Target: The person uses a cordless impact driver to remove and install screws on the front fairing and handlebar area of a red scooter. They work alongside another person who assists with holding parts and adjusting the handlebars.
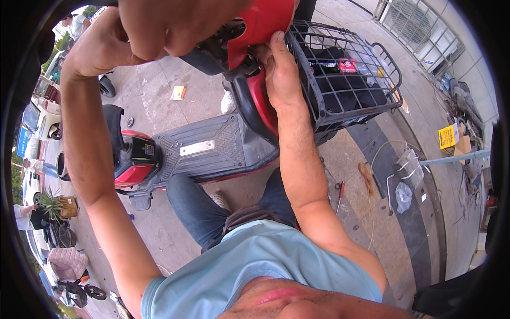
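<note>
My right hand (281, 80) is closed on the edge of a red plastic cover (271, 24) at the scooter's handlebar, thumb on the outside and fingers partly hidden behind it. Close to the camera, at the upper left, my left hand (164, 29) has its fingers curled together. Whatever it may hold is hidden. Black parts (215, 45) show through an opening beside the red cover. Below them lies the red and black scooter's grey footboard (223, 141), with a white plate (196, 148) on it. A black wire basket (319, 98) holding dark items stands right beside my right wrist.
A red-handled screwdriver (341, 189) and a clear plastic bag (404, 196) lie on the pavement at right. Farther right is a yellow box (449, 138) by the wall. An orange-and-white packet (179, 93) and a white shoe (228, 102) are beyond the footboard. Vehicles and people line the left.
</note>
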The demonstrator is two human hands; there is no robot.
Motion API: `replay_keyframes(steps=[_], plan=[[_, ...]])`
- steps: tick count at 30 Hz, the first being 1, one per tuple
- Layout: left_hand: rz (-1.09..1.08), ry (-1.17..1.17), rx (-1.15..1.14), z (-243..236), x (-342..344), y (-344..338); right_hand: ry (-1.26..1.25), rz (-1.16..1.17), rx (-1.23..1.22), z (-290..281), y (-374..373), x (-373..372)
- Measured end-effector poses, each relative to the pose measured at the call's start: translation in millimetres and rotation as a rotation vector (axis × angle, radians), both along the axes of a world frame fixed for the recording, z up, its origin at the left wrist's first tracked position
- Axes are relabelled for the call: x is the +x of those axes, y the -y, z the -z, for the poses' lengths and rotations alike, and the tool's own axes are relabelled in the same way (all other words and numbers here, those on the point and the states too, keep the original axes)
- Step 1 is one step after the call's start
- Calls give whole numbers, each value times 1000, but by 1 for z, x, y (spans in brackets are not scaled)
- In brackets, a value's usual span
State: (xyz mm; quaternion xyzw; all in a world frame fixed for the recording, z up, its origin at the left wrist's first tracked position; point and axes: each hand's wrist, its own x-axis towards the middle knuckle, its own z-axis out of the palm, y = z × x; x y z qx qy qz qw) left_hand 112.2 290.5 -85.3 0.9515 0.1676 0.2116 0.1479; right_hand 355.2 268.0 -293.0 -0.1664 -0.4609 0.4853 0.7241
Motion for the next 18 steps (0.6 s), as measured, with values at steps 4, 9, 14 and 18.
replay_keyframes(steps=[4,9,14,18], plan=[[-8,100,-25,15,-6,-2,4,16,-17,0,1,0],[-81,322,-180,33,-10,7,41,56,-37,2,-1,-4],[27,379,-263,38,-14,-5,-118,106,-68,1,-2,-14],[125,408,-302,50,2,-16,-101,143,-87,-6,6,-12]])
